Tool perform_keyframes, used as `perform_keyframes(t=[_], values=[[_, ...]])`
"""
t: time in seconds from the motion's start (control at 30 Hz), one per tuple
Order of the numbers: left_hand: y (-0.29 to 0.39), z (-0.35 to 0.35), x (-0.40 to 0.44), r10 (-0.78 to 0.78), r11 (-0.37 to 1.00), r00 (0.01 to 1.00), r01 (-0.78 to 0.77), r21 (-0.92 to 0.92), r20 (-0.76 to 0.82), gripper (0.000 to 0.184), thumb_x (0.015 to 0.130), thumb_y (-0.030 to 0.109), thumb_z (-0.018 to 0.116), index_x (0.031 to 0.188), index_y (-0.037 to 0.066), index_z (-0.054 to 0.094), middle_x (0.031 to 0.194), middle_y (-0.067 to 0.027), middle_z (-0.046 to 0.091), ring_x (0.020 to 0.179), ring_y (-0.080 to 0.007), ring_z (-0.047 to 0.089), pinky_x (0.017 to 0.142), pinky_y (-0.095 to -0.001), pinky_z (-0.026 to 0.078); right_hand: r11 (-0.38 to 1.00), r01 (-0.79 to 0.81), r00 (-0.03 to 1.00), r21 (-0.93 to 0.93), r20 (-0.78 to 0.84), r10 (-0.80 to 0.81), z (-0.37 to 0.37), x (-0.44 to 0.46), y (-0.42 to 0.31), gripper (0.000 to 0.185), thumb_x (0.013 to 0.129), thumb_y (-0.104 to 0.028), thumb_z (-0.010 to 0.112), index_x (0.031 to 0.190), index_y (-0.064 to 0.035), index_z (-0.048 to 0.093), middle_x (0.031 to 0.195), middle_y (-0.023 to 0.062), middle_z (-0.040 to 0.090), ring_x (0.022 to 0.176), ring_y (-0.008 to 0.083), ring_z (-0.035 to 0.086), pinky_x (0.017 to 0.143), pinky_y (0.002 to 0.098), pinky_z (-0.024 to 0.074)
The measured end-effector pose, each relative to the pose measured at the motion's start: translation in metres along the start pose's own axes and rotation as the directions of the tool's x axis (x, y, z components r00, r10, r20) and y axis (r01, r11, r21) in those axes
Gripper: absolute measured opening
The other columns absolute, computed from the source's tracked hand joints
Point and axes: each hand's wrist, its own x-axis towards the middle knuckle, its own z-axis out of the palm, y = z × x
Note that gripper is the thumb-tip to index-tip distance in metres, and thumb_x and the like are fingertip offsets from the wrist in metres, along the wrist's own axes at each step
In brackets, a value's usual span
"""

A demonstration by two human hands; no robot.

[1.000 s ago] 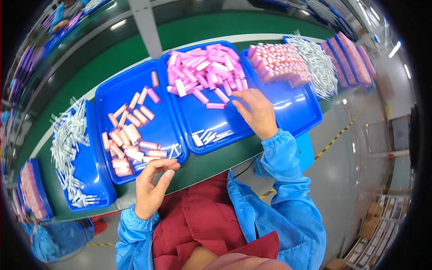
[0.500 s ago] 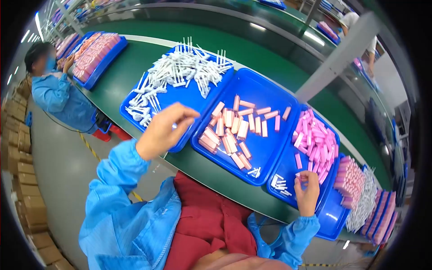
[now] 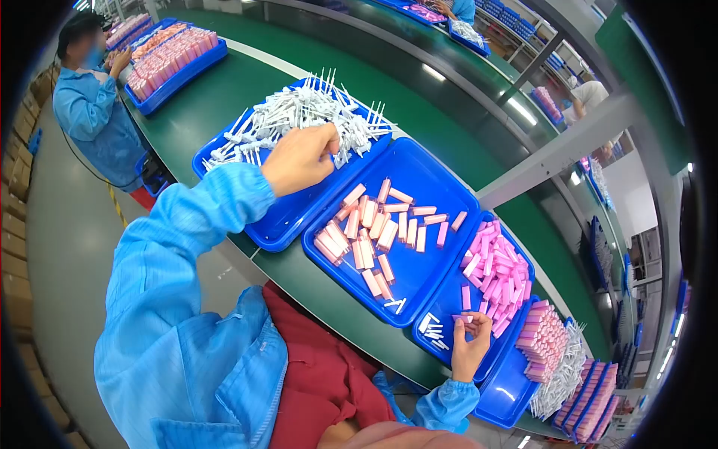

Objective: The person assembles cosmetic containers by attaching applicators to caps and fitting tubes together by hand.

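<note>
My left hand (image 3: 301, 159) is over the left blue tray (image 3: 280, 228), at the near edge of a heap of white thin-stemmed plastic parts (image 3: 299, 108). Its fingers are curled together; whatever is between them is hidden. My right hand (image 3: 471, 344) pinches a small pink block (image 3: 465, 318) between thumb and fingertips, above the small right tray (image 3: 425, 305). Beside that hand lie a pile of bright pink blocks (image 3: 497, 269) and several short white strips (image 3: 432, 331). Between my hands, the middle tray (image 3: 437, 262) holds loose peach-pink blocks (image 3: 366, 251) with clear edges.
Another blue tray (image 3: 505, 396) stands at right, near stacked pink pieces (image 3: 542, 340) and more white parts (image 3: 557, 385). A grey post (image 3: 553, 153) rises behind the trays on the green bench (image 3: 359, 78). A co-worker in blue (image 3: 93, 112) works at far left beside a filled tray (image 3: 176, 82).
My left hand has moved up and forward to the white heap, and its fingers have curled. The right hand still pinches its piece near the pink pile. The view has shifted.
</note>
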Motion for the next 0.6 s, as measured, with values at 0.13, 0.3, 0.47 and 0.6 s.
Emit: perform_keyframes(t=[0.13, 0.3, 0.47, 0.6], values=[[-0.009, -0.021, -0.016, 0.12, 0.98, 0.992, -0.125, 0.156, 0.044, 0.017, 0.079, 0.002, 0.065, 0.095, 0.007, 0.059, 0.084, -0.0087, 0.064, 0.083, -0.0295, 0.065, 0.074, -0.0414, 0.05, 1.0, -0.028, 1.0, 0.005, -0.012, 0.028, 0.001, -0.002, -0.001, 0.021, 0.09, 0.002, 0.069, 0.108, 0.0007, 0.059, 0.099, 0.0088, 0.066, 0.088, 0.0158, 0.065, 0.081, 0.0293, 0.0523], [-0.014, -0.005, -0.01, 0.371, 0.896, 0.91, -0.403, 0.187, 0.183, 0.027, 0.082, 0.008, 0.07, 0.108, 0.009, 0.063, 0.085, -0.0097, 0.064, 0.087, -0.0281, 0.067, 0.076, -0.0403, 0.053, 1.0, -0.016, 1.0, 0.019, -0.011, 0.017, 0.001, -0.002, 0.0, 0.022, 0.09, 0.001, 0.069, 0.109, 0.0004, 0.059, 0.098, 0.0082, 0.066, 0.088, 0.0151, 0.065, 0.081, 0.0292, 0.0522], [-0.03, 0.029, 0.017, 0.405, 0.69, 0.873, -0.488, 0.534, 0.274, 0.018, 0.089, 0.015, 0.057, 0.103, 0.004, 0.061, 0.075, -0.0089, 0.067, 0.067, -0.0276, 0.07, 0.065, -0.0419, 0.054, 1.0, 0.002, 1.0, 0.014, -0.014, -0.001, 0.002, -0.002, 0.004, 0.022, 0.09, 0.001, 0.069, 0.109, 0.0003, 0.059, 0.098, 0.0079, 0.066, 0.086, 0.0147, 0.065, 0.079, 0.0284, 0.0529], [-0.013, 0.008, 0.009, 0.251, 0.801, 0.895, -0.406, 0.44, 0.368, 0.016, 0.085, 0.014, 0.06, 0.099, 0.008, 0.064, 0.076, -0.0129, 0.07, 0.063, -0.0289, 0.07, 0.054, -0.0435, 0.052, 1.0, 0.019, 1.0, -0.002, -0.009, -0.019, 0.002, -0.004, 0.001, 0.02, 0.092, -0.001, 0.068, 0.109, -0.0013, 0.058, 0.097, 0.0065, 0.065, 0.086, 0.0127, 0.065, 0.079, 0.0263, 0.0512]])
